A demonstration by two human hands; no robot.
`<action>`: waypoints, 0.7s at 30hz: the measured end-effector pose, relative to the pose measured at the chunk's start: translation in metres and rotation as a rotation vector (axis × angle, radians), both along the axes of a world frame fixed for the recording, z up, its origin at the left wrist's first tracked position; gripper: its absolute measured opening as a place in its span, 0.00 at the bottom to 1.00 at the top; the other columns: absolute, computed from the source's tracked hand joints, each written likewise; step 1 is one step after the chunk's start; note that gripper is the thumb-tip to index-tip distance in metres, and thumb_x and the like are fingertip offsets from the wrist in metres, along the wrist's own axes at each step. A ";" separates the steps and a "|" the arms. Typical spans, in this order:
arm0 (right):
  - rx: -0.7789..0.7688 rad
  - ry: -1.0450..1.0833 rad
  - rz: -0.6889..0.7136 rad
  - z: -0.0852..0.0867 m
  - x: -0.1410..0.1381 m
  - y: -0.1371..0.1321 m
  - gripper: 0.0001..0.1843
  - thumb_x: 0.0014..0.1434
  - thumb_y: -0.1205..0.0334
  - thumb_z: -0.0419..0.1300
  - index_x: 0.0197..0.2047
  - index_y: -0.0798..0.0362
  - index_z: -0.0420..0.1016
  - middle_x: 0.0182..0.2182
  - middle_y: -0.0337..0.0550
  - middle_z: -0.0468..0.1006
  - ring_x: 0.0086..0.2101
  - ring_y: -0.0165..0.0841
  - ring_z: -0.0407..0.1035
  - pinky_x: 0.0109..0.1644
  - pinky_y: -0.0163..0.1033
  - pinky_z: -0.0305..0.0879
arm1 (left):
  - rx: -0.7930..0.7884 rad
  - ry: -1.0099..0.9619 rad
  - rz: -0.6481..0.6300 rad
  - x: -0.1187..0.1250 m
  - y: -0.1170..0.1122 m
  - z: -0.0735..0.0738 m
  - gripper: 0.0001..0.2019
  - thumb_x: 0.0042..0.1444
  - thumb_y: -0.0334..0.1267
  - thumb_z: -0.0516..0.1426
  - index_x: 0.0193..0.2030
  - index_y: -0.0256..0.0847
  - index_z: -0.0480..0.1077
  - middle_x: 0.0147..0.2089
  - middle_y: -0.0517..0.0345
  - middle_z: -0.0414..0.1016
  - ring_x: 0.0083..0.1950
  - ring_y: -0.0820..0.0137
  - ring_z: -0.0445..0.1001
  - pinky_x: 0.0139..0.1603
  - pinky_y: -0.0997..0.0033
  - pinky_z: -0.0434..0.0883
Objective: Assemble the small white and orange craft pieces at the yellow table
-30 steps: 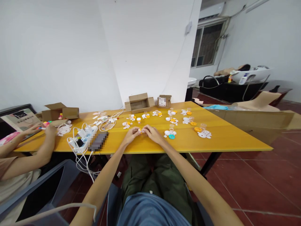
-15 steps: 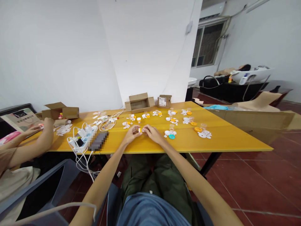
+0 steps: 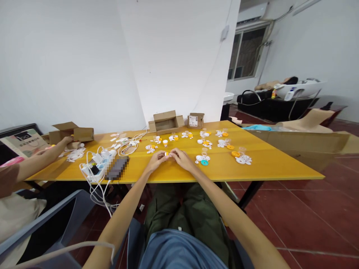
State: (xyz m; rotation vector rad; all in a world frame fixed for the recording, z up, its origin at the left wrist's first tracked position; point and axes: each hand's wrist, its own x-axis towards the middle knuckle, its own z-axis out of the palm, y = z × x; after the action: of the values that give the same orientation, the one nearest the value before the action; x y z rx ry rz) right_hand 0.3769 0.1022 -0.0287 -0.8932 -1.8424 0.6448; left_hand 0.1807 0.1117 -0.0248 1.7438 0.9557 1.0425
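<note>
Over the front middle of the yellow table (image 3: 174, 173), my left hand (image 3: 157, 160) and my right hand (image 3: 180, 157) meet fingertip to fingertip. Between them is a small white and orange plastic part (image 3: 166, 154), mostly covered by fingers. Both hands are closed on it. Just beyond them stands a small white and orange piece (image 3: 165, 143). To the right of my right hand lies a group of white discs with a teal ring (image 3: 204, 163) and a clear cup (image 3: 204, 151). Another pile of small white and orange parts (image 3: 151, 148) is beyond my left hand.
Several more piles, with orange rings (image 3: 235, 154), spread rightward. An open cardboard box (image 3: 166, 125) and a smaller box (image 3: 196, 120) stand at the back. A power strip (image 3: 99, 166) with cables lies left. A co-worker's arm (image 3: 53, 153) reaches to another open box (image 3: 84, 133).
My hands stay together around the small part, with only slight finger movement. The co-worker's hand at the left has reached forward to the open box.
</note>
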 end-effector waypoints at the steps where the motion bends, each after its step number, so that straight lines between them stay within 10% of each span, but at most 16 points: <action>1: -0.002 0.000 0.000 0.000 0.000 0.000 0.10 0.64 0.52 0.55 0.37 0.48 0.70 0.34 0.40 0.79 0.36 0.36 0.73 0.44 0.41 0.68 | -0.001 0.006 -0.007 0.000 0.001 -0.001 0.22 0.52 0.54 0.67 0.45 0.40 0.75 0.44 0.51 0.82 0.48 0.62 0.79 0.50 0.63 0.75; 21: 0.041 -0.243 -0.125 -0.017 -0.002 0.014 0.16 0.57 0.65 0.64 0.48 0.45 0.72 0.39 0.38 0.80 0.38 0.37 0.74 0.41 0.38 0.67 | 0.094 0.028 0.035 -0.001 0.004 -0.005 0.20 0.53 0.45 0.67 0.52 0.42 0.76 0.42 0.54 0.81 0.46 0.65 0.80 0.52 0.64 0.74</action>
State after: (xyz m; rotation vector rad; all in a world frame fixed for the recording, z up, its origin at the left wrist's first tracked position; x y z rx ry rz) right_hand 0.3753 0.1159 -0.0453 -1.0890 -1.9872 0.4338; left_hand 0.1800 0.1161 -0.0293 1.8291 0.9713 1.1036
